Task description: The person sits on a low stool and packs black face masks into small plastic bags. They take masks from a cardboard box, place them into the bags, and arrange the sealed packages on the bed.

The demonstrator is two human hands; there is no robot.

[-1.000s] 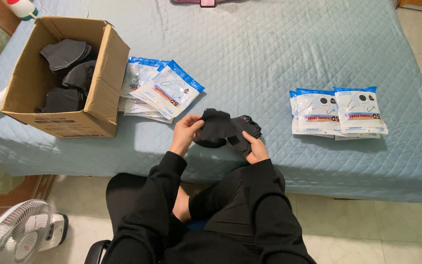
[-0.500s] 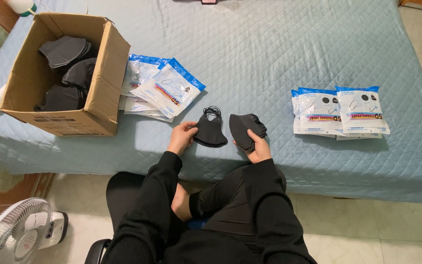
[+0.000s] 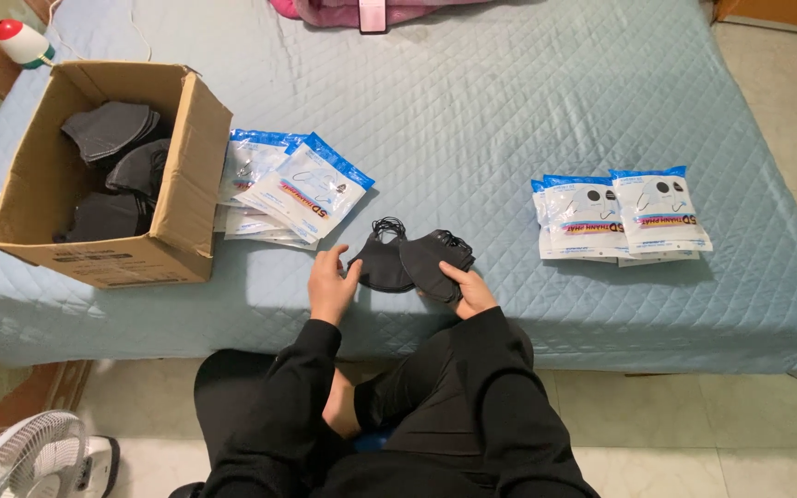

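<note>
Now the two black masks (image 3: pixel 412 263) lie overlapped on the blue quilt (image 3: pixel 509 111) at the near edge of the bed, where half a second ago we had them side by side and apart. We have drawn them back together, so we judge them a pair being stacked. Our left hand (image 3: pixel 332 284) rests open against the left mask; our right hand (image 3: pixel 466 286) pinches the edge of the right one, which lies over the other. To the left sit loose white-and-blue packets (image 3: pixel 292 184) beside a cardboard box (image 3: pixel 191 166) holding more dark masks. To the right lies a neat row of packets (image 3: pixel 629 212).
</note>
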